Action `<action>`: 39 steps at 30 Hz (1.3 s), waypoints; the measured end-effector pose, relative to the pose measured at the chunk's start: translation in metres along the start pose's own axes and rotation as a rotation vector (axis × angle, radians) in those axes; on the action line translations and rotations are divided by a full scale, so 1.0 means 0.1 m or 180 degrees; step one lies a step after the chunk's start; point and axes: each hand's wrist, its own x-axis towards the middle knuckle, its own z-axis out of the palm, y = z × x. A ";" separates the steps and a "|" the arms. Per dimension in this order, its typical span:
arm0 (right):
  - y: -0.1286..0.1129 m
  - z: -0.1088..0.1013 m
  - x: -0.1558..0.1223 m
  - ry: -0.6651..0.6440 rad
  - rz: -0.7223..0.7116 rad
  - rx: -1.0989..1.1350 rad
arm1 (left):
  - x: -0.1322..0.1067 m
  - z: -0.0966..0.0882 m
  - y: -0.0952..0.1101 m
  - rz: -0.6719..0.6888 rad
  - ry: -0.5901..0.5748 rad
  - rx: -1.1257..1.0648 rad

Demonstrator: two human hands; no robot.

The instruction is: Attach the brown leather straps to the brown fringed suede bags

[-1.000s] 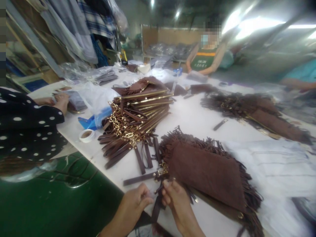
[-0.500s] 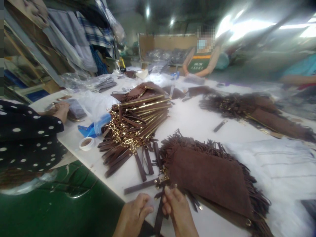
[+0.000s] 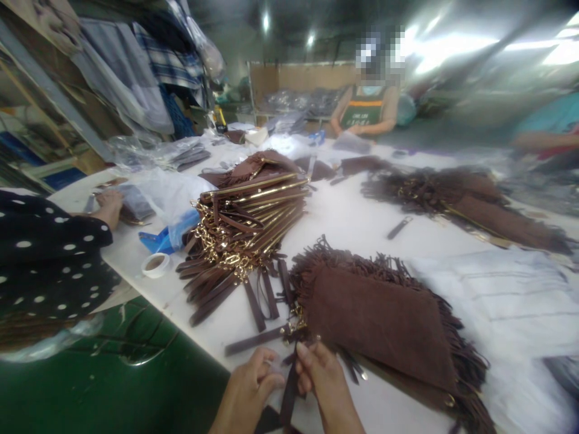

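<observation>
At the near table edge, my right hand (image 3: pixel 324 372) pinches a dark brown strap (image 3: pixel 288 395) between thumb and fingers; the strap hangs down toward me. Just left of it, my left hand (image 3: pixel 251 381) is closed, thumb toward the fingers, with a small pale, translucent piece at its tips that I cannot make out. A brown suede fringed bag (image 3: pixel 380 325) lies flat beyond my right hand, gold hardware (image 3: pixel 296 319) at its left corner. Another brown strap (image 3: pixel 253 341) lies on the table above my left hand.
A heap of brown bags with gold zippers and chains (image 3: pixel 257 208) stands mid-table. A tape roll (image 3: pixel 156 265) and clear plastic lie left, near a co-worker's hand (image 3: pixel 108 205). More fringed bags (image 3: pixel 470 199) and white cloth (image 3: pixel 502 295) are right. Another person (image 3: pixel 366 114) stands opposite.
The view has shifted slightly, so the table things sit a little further left. My left hand's thumb and fingertips have shifted slightly beside the strap; my right hand keeps hold of it.
</observation>
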 end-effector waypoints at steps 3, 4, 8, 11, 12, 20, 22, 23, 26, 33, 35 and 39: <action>-0.04 -0.02 -0.01 -0.0055 0.0006 -0.0076 | 0.02 0.01 0.06 -0.0138 -0.0175 -0.0471; -0.04 -0.03 0.00 -0.0078 0.0017 -0.0095 | 0.03 0.01 0.07 -0.0154 -0.0250 -0.0640; 0.00 -0.06 0.03 -0.0076 0.0103 -0.0086 | 0.05 0.06 0.06 -0.0237 -0.0396 -0.1220; 0.06 -0.08 0.06 -0.0054 0.0094 -0.0103 | 0.10 0.14 0.00 -0.0370 -0.0444 -0.1572; 0.07 -0.09 0.07 -0.0064 0.0077 -0.0106 | 0.11 0.17 -0.02 -0.0382 -0.0470 -0.1694; -0.11 -0.19 0.02 0.0287 0.0088 -0.0074 | 0.23 0.27 -0.02 -0.0251 -0.0389 -0.1644; -0.15 -0.19 0.03 0.0460 0.0218 0.0222 | 0.25 0.26 0.01 -0.0287 -0.0344 -0.1503; -0.15 -0.19 0.04 0.0496 0.0292 0.0360 | 0.26 0.25 0.03 -0.0290 -0.0336 -0.1409; -0.09 -0.18 0.11 0.0663 0.0412 0.0534 | 0.30 0.23 0.10 -0.0112 -0.0319 -0.0865; -0.06 -0.18 0.15 0.0639 0.0305 0.0449 | 0.33 0.30 0.27 0.0250 -0.0238 0.0139; -0.11 -0.17 0.11 0.0616 0.0289 0.0445 | 0.33 0.35 0.29 0.0257 -0.0121 0.0200; -0.17 -0.17 0.06 0.0653 0.0317 0.0383 | 0.36 0.44 0.31 0.0321 0.0067 0.0215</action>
